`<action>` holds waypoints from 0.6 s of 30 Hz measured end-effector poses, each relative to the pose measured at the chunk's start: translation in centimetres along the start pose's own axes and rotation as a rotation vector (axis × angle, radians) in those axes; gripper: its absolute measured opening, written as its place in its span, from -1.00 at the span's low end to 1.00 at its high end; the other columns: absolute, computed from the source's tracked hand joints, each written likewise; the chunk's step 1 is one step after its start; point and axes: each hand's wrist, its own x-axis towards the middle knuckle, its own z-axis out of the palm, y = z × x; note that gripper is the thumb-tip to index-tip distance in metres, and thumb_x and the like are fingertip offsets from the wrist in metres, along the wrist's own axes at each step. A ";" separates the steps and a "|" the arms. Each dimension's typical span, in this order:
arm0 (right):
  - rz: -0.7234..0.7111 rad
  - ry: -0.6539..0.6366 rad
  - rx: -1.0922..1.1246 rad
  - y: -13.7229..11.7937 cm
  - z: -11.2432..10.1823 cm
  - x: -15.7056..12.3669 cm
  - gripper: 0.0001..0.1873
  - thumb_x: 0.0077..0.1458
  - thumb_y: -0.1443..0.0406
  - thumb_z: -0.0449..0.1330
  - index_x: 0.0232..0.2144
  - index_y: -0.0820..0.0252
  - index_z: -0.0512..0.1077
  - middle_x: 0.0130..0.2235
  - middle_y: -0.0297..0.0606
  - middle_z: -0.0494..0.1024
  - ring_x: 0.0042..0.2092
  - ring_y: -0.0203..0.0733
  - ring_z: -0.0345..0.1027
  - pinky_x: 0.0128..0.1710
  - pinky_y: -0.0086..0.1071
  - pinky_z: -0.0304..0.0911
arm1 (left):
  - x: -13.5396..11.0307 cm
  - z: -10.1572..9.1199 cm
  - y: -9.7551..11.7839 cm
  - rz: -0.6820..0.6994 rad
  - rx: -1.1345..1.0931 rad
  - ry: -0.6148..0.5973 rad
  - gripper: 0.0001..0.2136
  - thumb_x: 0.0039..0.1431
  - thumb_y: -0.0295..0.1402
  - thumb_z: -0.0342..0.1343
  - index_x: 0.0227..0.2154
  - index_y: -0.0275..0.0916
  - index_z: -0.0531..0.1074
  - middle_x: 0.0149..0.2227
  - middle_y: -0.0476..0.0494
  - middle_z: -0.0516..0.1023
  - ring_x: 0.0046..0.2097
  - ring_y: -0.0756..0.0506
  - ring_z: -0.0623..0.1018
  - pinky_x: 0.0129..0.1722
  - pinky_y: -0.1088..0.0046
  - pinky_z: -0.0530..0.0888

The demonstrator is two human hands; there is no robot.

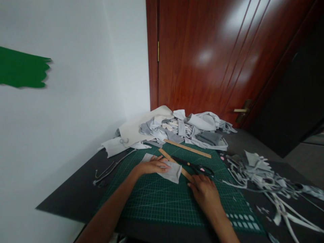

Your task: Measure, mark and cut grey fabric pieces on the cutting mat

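My left hand (155,165) lies flat on a light grey piece of cloth (173,173), fingers stretched out over it. A wooden ruler (186,174) runs diagonally by the cloth and partly under it, down to my right hand (204,190). The right fingers are curled over the ruler's near end, which they hide. Just beyond that hand, black-handled scissors (193,165) rest with their blades pointing left. All of this is on a green gridded cutting mat (162,206). A second wooden ruler (187,148) lies farther back.
A heap of grey and white fabric (177,130) covers the table's back, against a wooden door (197,67). Thin fabric strips and scraps (265,182) are tangled at the right. A cord-like strip (113,167) lies at the left, near the white wall (76,84).
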 end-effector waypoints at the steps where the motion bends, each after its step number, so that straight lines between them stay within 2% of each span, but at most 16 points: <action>1: 0.002 -0.003 0.000 0.0 0.1 0.0 -0.85 0.27 0.30 0.22 -0.12 0.05 0.54 -0.15 -0.12 0.64 -0.09 0.10 0.52 -0.14 -0.12 0.36 | 0.4 -0.5 -0.3 0.002 -0.028 -0.014 -0.29 0.24 0.40 -0.21 0.21 0.14 0.46 0.47 -0.04 0.14 0.53 -0.27 -0.12 0.41 -0.19 -0.25; 4: -0.006 -0.005 0.019 0.0 0.5 0.0 -0.81 0.25 0.31 0.22 -0.11 0.00 0.55 -0.14 -0.15 0.64 -0.08 0.10 0.53 -0.12 -0.11 0.37 | 1.3 -1.2 -1.2 0.031 -0.087 0.009 -0.29 0.26 0.39 -0.23 0.22 0.13 0.45 0.45 -0.05 0.18 0.52 -0.25 -0.05 0.42 -0.16 -0.22; 8: -0.036 0.010 0.090 0.0 0.9 0.0 -0.74 0.24 0.32 0.20 -0.05 -0.03 0.56 -0.11 -0.16 0.64 -0.08 0.10 0.53 -0.10 -0.09 0.39 | 1.6 -0.9 -2.1 0.127 -0.079 0.081 -0.33 0.25 0.33 -0.06 0.28 0.12 0.38 0.41 -0.05 0.28 0.51 -0.27 0.03 0.43 -0.12 -0.11; 10: -0.053 0.032 0.111 -0.2 1.0 -0.1 -0.70 0.22 0.33 0.22 -0.02 -0.05 0.55 -0.11 -0.17 0.64 -0.08 0.10 0.53 -0.09 -0.08 0.40 | 1.7 -0.3 -2.5 0.165 -0.092 0.164 -0.40 0.33 0.21 -0.04 0.31 0.07 0.36 0.39 -0.05 0.34 0.46 -0.22 0.21 0.43 0.05 0.07; 12: -0.087 0.064 0.121 -0.6 1.0 -0.3 -0.69 0.21 0.33 0.24 -0.01 -0.03 0.55 -0.09 -0.15 0.64 -0.07 0.11 0.53 -0.08 -0.07 0.42 | 1.7 0.3 -2.6 0.155 -0.055 0.308 -0.49 0.40 0.03 -0.02 0.30 -0.01 0.36 0.35 -0.09 0.39 0.37 -0.17 0.36 0.37 0.19 0.22; 13: -0.116 0.084 0.127 -0.9 1.0 -0.4 -0.71 0.21 0.32 0.24 -0.01 0.00 0.54 -0.07 -0.14 0.64 -0.06 0.11 0.53 -0.07 -0.07 0.43 | 1.6 0.6 -2.6 0.126 0.006 0.388 -0.53 0.39 -0.06 0.01 0.29 -0.05 0.38 0.34 -0.12 0.41 0.34 -0.18 0.39 0.34 0.19 0.26; 15: -0.200 0.128 0.144 -1.7 0.9 -0.8 -0.75 0.26 0.30 0.22 -0.01 0.05 0.54 -0.04 -0.12 0.64 -0.05 0.10 0.54 -0.06 -0.07 0.44 | 1.6 1.0 -2.5 0.063 0.186 0.503 -0.56 0.32 -0.19 0.12 0.23 -0.10 0.44 0.34 -0.19 0.38 0.34 -0.28 0.35 0.33 0.05 0.25; 17: -0.299 0.173 0.154 -3.1 0.8 -1.4 -0.77 0.33 0.28 0.16 -0.01 0.07 0.53 -0.05 -0.12 0.65 -0.07 0.06 0.55 -0.07 -0.10 0.46 | 1.6 1.1 -2.4 0.023 0.252 0.511 -0.61 0.26 -0.25 0.20 0.15 -0.10 0.50 0.30 -0.21 0.42 0.28 -0.33 0.39 0.28 -0.03 0.27; 18: -0.350 0.194 0.158 -4.0 0.9 -1.8 -0.77 0.35 0.26 0.15 -0.01 0.09 0.52 -0.07 -0.12 0.65 -0.09 0.04 0.56 -0.08 -0.11 0.47 | 1.6 1.1 -2.5 0.023 0.242 0.511 -0.62 0.24 -0.26 0.22 0.12 -0.09 0.51 0.27 -0.18 0.44 0.27 -0.32 0.39 0.28 0.00 0.27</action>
